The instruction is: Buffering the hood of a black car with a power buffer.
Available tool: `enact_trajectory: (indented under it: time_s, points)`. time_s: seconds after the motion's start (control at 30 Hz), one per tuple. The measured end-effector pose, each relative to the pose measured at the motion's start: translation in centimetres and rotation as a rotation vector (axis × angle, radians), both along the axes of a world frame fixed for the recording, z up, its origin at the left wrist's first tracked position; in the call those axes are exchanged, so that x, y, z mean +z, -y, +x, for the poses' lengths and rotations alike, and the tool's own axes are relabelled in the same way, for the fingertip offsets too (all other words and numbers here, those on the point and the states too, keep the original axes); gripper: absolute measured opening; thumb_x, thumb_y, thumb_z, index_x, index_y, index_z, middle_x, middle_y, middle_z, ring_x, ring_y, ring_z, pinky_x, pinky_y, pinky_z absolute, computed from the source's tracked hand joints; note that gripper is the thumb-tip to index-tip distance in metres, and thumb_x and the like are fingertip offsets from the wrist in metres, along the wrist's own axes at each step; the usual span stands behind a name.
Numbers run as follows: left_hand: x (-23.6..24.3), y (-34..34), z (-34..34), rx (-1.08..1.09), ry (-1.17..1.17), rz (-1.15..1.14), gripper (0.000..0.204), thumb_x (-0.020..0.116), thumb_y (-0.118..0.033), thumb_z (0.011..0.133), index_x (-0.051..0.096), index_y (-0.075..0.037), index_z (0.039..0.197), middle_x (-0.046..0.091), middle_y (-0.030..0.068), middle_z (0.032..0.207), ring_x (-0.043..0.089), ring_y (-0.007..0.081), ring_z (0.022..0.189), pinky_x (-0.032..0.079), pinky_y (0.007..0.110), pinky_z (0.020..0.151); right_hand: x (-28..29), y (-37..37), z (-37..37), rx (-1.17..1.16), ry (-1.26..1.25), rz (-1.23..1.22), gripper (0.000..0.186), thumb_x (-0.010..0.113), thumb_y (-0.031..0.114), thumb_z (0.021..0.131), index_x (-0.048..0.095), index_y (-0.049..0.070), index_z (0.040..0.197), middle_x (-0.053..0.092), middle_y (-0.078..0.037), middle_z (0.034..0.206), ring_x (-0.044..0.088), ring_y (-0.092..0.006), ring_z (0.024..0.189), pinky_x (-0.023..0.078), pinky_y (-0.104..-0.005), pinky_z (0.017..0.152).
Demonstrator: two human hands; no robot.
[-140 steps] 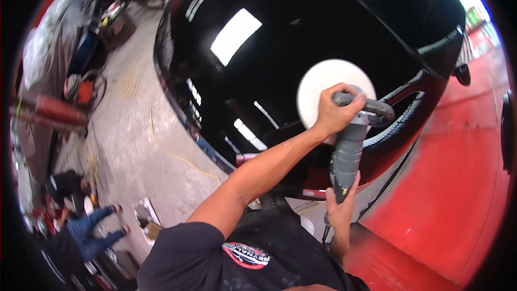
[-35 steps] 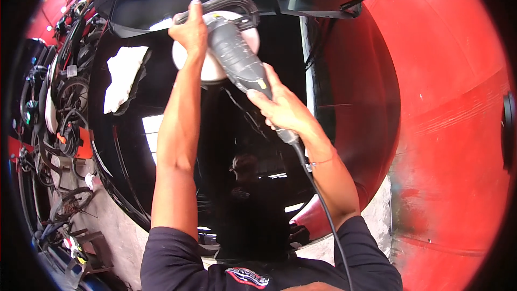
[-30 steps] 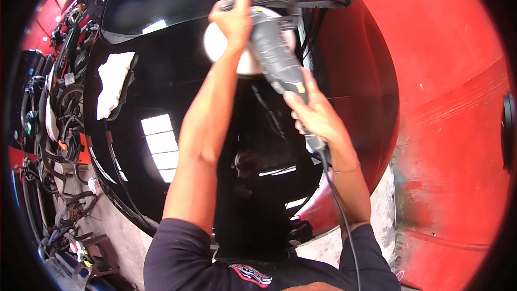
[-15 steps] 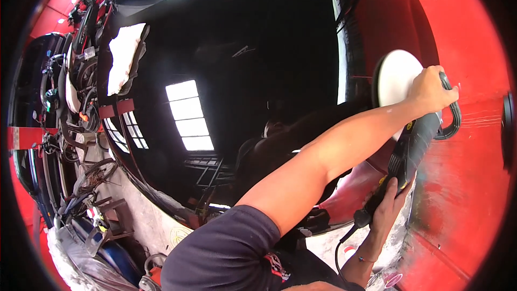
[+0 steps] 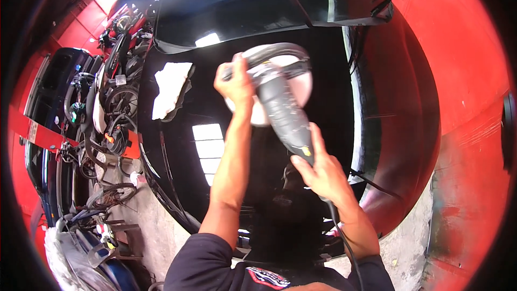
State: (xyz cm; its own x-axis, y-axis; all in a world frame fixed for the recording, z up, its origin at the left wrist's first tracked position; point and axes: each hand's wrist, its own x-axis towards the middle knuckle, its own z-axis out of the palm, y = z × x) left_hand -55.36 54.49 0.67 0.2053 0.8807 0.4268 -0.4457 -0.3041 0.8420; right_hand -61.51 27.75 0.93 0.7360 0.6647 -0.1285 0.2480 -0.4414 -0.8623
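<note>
Polisher, dark grey, cord trailing from its rear end past the right forearm. White round pad, blurred, face down over glossy black car hood, nearer the windshield edge than the front edge, well in from both side edges. Left hand: fingers curled round the left end of the looped handle. Right hand: closed round the rear grip, fingers partly hidden beneath. Beyond the hood's left edge: parked motorcycles. Beyond its right edge: red wall.
</note>
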Motion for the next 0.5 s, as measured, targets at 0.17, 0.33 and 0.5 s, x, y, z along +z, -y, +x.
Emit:
enact_trajectory:
  time_s: [0.17,0.33,0.5]
  points:
    - [-0.9,-7.3,-7.6,0.250,0.048,-0.092,0.028,0.075,-0.017,0.090,0.059,-0.007,0.068,0.051,-0.0050,0.057,0.043,0.0043,0.050,0.032,0.025,0.046,-0.2,-5.2,-0.2,0.258,0.049,0.006,0.085,0.061,0.039,0.094,0.015,0.008,0.158,0.069,-0.029,0.085,0.069,-0.0479,0.084,0.054,-0.0510,0.079]
    - [-1.4,-6.0,-13.1,0.428,0.041,-0.114,0.029,0.070,-0.019,0.093,0.056,-0.009,0.070,0.048,-0.0063,0.060,0.039,0.0043,0.049,0.029,0.024,0.045,-1.2,-4.6,0.3,0.456,0.115,0.066,0.085,0.062,0.038,0.094,0.015,0.003,0.156,0.066,-0.029,0.074,0.067,-0.0467,0.071,0.052,-0.0515,0.072]
    - [-0.9,-1.0,-10.7,0.427,0.078,-0.129,0.023,0.070,-0.020,0.094,0.064,-0.008,0.075,0.049,-0.0073,0.061,0.041,0.0031,0.050,0.030,0.023,0.045,-0.5,0.4,1.4,0.478,0.025,-0.009,0.082,0.057,0.035,0.097,0.013,0.001,0.156,0.068,-0.031,0.085,0.068,-0.0486,0.082,0.054,-0.0528,0.080]
